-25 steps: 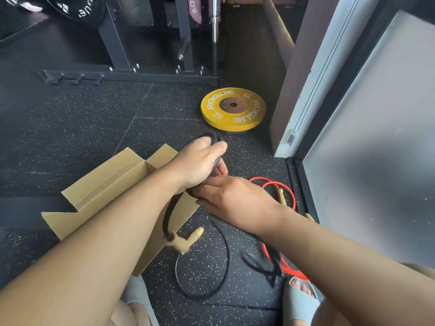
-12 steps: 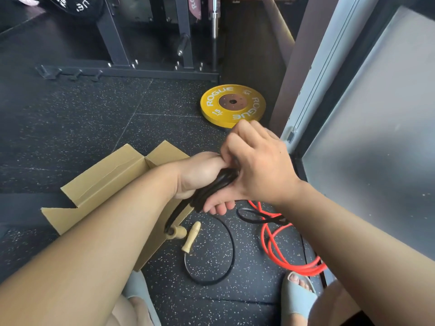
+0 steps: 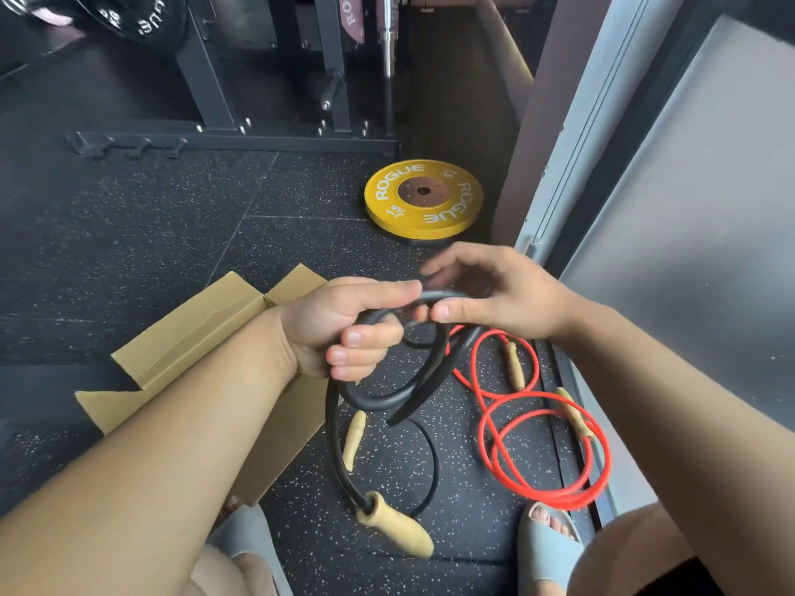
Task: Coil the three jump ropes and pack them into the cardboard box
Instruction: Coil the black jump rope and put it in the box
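Observation:
My left hand point(image 3: 344, 333) grips several loops of a thick black jump rope point(image 3: 389, 400) above the floor. My right hand point(image 3: 494, 294) pinches the same rope at the top of the coil. One wooden handle point(image 3: 395, 529) dangles from the rope below my left hand; a second wooden handle point(image 3: 355, 438) lies on the floor beside a loose black loop. A red jump rope point(image 3: 555, 449) with wooden handles lies loosely looped on the floor to the right. The open cardboard box point(image 3: 193, 337) sits on the floor to the left, partly hidden by my left forearm.
A yellow weight plate point(image 3: 423, 195) lies flat on the speckled rubber floor beyond my hands. A dark rack with a barbell point(image 3: 387, 45) stands at the back. A wall and frosted panel point(image 3: 688, 251) close off the right side. My sandalled feet point(image 3: 546, 548) show at the bottom.
My right hand has shifted from covering my left fist to the right, laying rope over the top of the coil. The coil has gained a loop, and the dangling handle hangs lower.

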Demonstrator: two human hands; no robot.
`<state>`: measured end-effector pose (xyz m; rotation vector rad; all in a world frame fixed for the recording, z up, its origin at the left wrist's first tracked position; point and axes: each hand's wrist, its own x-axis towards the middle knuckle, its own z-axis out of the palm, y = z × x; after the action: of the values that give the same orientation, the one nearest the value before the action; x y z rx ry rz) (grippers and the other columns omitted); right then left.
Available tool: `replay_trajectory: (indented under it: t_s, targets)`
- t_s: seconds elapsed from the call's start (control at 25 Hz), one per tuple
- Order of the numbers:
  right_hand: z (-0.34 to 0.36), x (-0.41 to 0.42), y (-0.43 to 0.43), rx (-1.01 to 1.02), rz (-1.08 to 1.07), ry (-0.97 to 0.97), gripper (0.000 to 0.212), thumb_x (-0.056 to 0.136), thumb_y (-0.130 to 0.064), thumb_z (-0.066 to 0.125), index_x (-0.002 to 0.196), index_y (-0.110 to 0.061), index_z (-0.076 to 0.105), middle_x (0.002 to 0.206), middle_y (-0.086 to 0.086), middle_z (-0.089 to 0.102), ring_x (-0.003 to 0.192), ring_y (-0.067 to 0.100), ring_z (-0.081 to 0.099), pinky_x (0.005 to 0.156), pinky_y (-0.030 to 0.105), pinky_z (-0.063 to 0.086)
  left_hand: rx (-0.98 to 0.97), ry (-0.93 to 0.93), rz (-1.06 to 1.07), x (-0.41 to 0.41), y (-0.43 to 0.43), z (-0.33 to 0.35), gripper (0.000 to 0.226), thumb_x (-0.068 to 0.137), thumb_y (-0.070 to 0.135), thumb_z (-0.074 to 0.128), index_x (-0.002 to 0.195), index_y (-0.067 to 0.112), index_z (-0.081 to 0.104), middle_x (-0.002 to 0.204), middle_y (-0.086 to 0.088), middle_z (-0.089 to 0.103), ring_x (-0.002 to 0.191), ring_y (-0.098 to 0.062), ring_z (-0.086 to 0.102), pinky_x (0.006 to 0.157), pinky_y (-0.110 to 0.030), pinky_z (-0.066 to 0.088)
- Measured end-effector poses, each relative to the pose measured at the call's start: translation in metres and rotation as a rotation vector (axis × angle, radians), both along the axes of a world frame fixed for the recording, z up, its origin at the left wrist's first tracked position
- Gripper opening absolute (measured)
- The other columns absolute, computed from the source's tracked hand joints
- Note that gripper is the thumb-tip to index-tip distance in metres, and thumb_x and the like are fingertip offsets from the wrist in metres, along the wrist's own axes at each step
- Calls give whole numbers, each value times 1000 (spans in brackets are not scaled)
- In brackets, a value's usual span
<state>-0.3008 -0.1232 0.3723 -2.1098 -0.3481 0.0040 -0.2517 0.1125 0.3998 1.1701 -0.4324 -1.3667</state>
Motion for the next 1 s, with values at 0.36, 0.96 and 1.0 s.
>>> replay_trajectory:
  t_s: [0.36, 0.96, 1.0]
  targets:
    - [-25, 2, -27, -178, 33, 141, 39, 95, -25, 71, 130, -35, 58, 120, -22, 63, 114, -3, 58, 105, 33, 45, -163, 72, 114, 15, 6, 1, 26, 96, 32, 51, 91, 11, 66, 36, 9, 38, 23, -3, 37, 30, -14, 34]
    - [-51, 0, -24, -1041, -402, 477, 47, 88, -10, 50, 123, -39, 66, 126, -4, 67, 122, 26, 59, 99, 45, 37, -407, 121, 212, 31, 26, 15, 22, 97, 31, 49, 94, 11, 57, 36, 7, 46, 23, -6, 42, 29, -17, 35]
    - [-50, -1, -19, -943, -422, 401, 48, 90, -12, 47, 126, -40, 64, 130, -6, 67, 125, 24, 59, 105, 46, 38, -379, 86, 243, 30, 25, 15, 24, 97, 32, 45, 92, 12, 57, 35, 8, 44, 23, -5, 41, 29, -16, 35]
